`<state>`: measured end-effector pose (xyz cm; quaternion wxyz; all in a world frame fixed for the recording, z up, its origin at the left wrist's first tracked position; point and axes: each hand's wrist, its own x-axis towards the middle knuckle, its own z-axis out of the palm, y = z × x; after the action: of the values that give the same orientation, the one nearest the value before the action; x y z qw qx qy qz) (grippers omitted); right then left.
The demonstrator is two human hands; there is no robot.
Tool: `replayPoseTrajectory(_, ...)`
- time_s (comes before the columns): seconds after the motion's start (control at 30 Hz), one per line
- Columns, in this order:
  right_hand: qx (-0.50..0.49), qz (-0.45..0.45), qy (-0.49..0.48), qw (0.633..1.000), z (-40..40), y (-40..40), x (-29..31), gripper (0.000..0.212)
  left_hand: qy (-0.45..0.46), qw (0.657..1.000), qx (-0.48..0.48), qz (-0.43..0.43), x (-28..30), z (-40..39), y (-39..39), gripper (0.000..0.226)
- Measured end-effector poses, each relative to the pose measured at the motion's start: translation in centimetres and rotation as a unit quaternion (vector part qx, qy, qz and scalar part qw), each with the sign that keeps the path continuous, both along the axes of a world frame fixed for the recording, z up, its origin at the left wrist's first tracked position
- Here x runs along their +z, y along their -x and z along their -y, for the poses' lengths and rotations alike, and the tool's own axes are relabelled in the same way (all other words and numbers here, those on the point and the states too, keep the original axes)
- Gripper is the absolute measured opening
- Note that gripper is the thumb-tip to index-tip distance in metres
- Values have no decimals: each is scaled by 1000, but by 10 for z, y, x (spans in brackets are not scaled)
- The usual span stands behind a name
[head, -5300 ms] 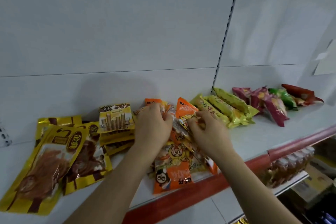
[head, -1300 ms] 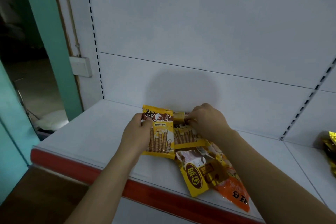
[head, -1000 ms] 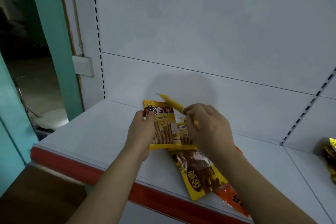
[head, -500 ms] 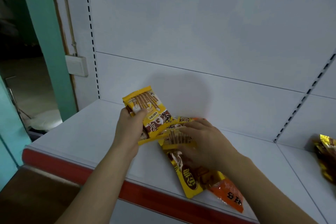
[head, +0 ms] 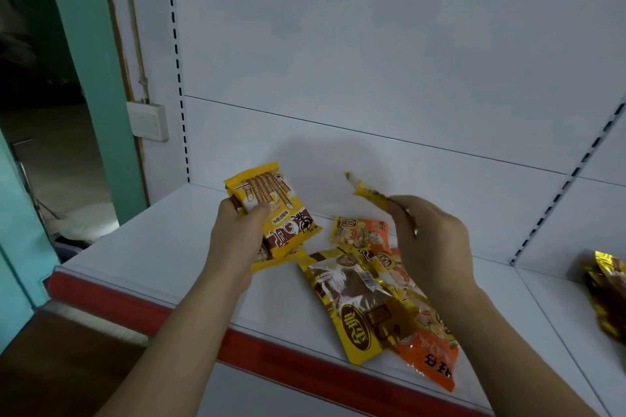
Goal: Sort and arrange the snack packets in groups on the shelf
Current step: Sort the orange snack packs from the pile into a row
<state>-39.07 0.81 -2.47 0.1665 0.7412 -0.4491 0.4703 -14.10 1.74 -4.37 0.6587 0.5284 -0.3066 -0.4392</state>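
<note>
Head view: both hands hold yellow wafer-roll packets above a white shelf (head: 162, 247) with a red front strip.

The left hand (head: 237, 240) grips a small stack of yellow wafer-roll packets (head: 274, 213), thumb across the top one's face, the stack tilted and lifted off the shelf. The right hand (head: 430, 240) pinches one more yellow packet (head: 369, 195) by its lower end; that packet is seen nearly edge-on and points up and to the left. On the shelf below the right hand lies a loose heap: a gold-and-brown pouch (head: 352, 301) on top, an orange packet (head: 430, 355) sticking out toward the red strip, and a small orange-and-yellow packet (head: 359, 230) nearer the back panel. At the far right edge, well apart, lie shiny gold pouches (head: 606, 288) on the next shelf section.
</note>
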Motion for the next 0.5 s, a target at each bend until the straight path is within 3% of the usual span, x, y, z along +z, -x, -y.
replayPoseTrajectory(0.17,88,-45,42,994,-22,-9,-8,16,-4,995,-95,12,11,-2,38,19)
replayPoseTrajectory(0.27,70,-98,40,992,-32,-1,-21,15,14,988,-155,2,26,-7,65,54)
replayPoseTrajectory(0.33,50,-111,41,992,-41,12,-21,16,39,982,-177,58,29,-9,84,70)
replayPoseTrajectory(0.43,47,-99,28,994,-59,38,-18,16,65,974,-191,104,26,-13,116,44)
replayPoseTrajectory(0.5,10,-34,-17,999,-74,59,-15,24,65,967,-222,106,24,-15,142,32)
